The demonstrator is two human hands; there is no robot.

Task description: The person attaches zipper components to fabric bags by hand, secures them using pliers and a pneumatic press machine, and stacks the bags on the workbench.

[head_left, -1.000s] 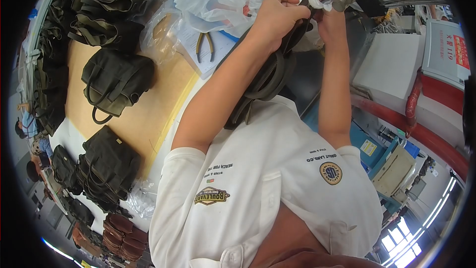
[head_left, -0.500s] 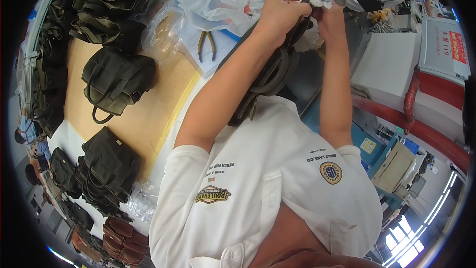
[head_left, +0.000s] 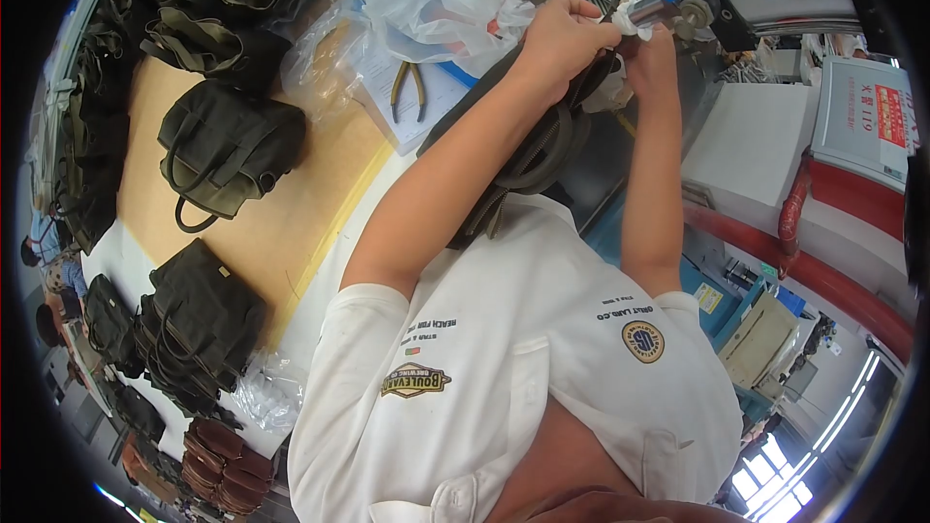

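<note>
Your left grip (head_left: pixel 565 46) pinches the dark bag (head_left: pixel 545 145), likely steadying it by the 1 o'clock post (head_left: pixel 647 11); right grip (head_left: pixel 654 66), can't tell.

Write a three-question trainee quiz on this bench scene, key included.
1. True or false: the right hand is gripping the pliers.

2. Multiple choice: which is nearest the left hand?
A) red pipe
B) metal rod with white wrapping
C) brown bags

3. Fill in: the dark zippered bag lies partly hidden beneath the ____ forearm.

Key:
1. False; the pliers lie on paper.
2. B
3. left
</note>
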